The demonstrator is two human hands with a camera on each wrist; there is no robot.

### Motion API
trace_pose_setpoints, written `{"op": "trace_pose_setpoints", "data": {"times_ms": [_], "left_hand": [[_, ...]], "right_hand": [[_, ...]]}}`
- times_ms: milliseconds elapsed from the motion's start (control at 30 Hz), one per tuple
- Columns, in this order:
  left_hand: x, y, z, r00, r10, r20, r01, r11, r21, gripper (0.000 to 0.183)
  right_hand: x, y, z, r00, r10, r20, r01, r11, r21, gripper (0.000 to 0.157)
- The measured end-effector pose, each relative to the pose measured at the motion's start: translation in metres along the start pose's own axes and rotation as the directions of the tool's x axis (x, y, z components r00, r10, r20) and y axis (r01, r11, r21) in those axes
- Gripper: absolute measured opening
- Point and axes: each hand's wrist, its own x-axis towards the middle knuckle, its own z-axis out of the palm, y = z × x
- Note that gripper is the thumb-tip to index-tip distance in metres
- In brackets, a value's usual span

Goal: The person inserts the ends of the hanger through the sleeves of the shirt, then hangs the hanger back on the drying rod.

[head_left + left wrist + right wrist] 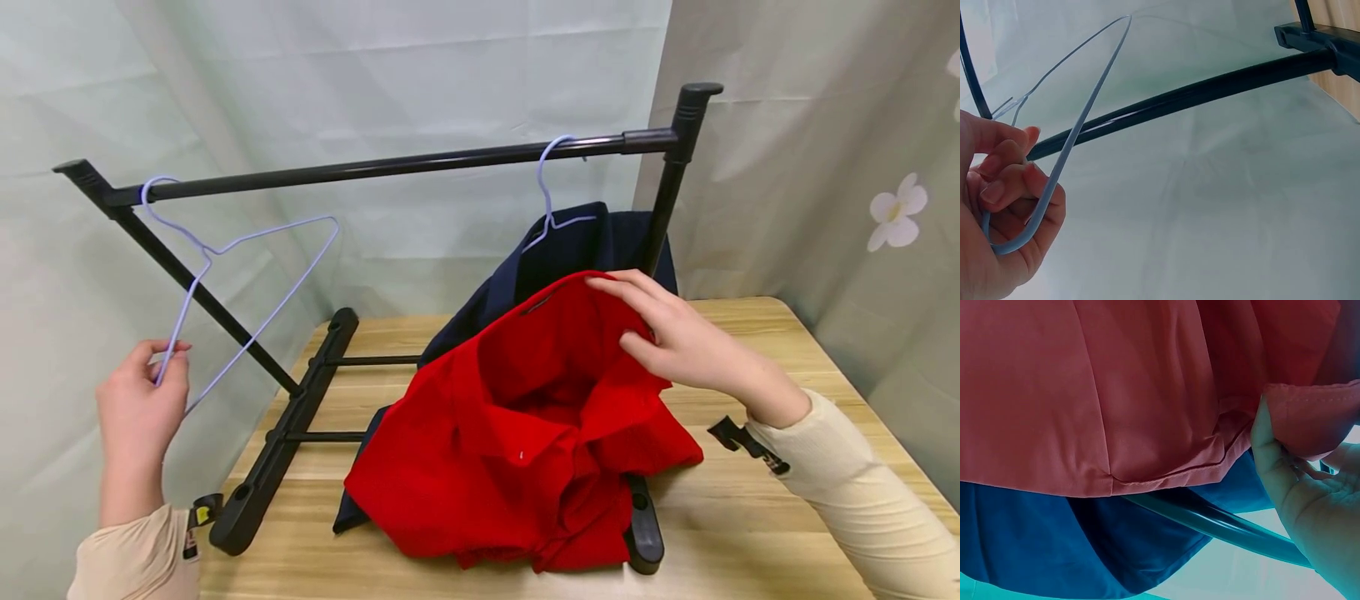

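Note:
On the left, my left hand (142, 408) pinches the lower corner of a lavender wire hanger (262, 325), whose hook sits over the rack's bar (390, 168). Nothing hangs on this hanger; the left wrist view shows its bent corner (1035, 219) at my curled fingers. Over on the right, my right hand (675, 333) holds the upper edge of a red shirt (465, 467), with the fabric between thumb and fingers (1272, 450) in the right wrist view. The shirt's collar gapes and its body drapes down in folds. Behind it, a navy garment (495, 300) hangs on a second lavender hanger (546, 187).
The black clothes rack stands on a wood-grain table (720, 517), its left foot (262, 483) and right foot (643, 533) resting on the top. Slanted posts rise at both sides. Pale curtains (450, 75) enclose the back, and a flowered grey curtain (810, 150) hangs at right.

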Motion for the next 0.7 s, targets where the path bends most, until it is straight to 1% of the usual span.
{"op": "trace_pose_setpoints", "data": {"times_ms": [100, 267, 433, 533, 700], "left_hand": [[-0.001, 0.003, 0.001, 1.0, 0.001, -0.006, -0.001, 1.0, -0.01, 0.025], [-0.003, 0.011, 0.0, 0.999, 0.028, -0.031, -0.029, 0.999, -0.025, 0.024], [-0.006, 0.021, -0.006, 0.999, 0.023, -0.046, -0.027, 0.996, -0.079, 0.021], [-0.008, 0.026, -0.009, 0.998, 0.032, -0.053, -0.037, 0.994, -0.107, 0.019], [-0.015, 0.033, -0.014, 0.996, 0.069, -0.058, -0.076, 0.989, -0.124, 0.018]], "right_hand": [[0.0, -0.001, 0.0, 1.0, 0.004, 0.002, -0.004, 1.0, -0.006, 0.065], [0.0, -0.001, 0.0, 1.0, 0.002, 0.003, -0.002, 1.0, -0.009, 0.064], [0.0, -0.001, 0.001, 1.0, -0.007, -0.003, 0.007, 1.0, -0.009, 0.064], [0.001, 0.0, 0.001, 1.0, -0.011, -0.009, 0.011, 1.0, -0.011, 0.065], [0.0, 0.001, 0.0, 1.0, -0.007, -0.009, 0.007, 1.0, 0.001, 0.065]]}}
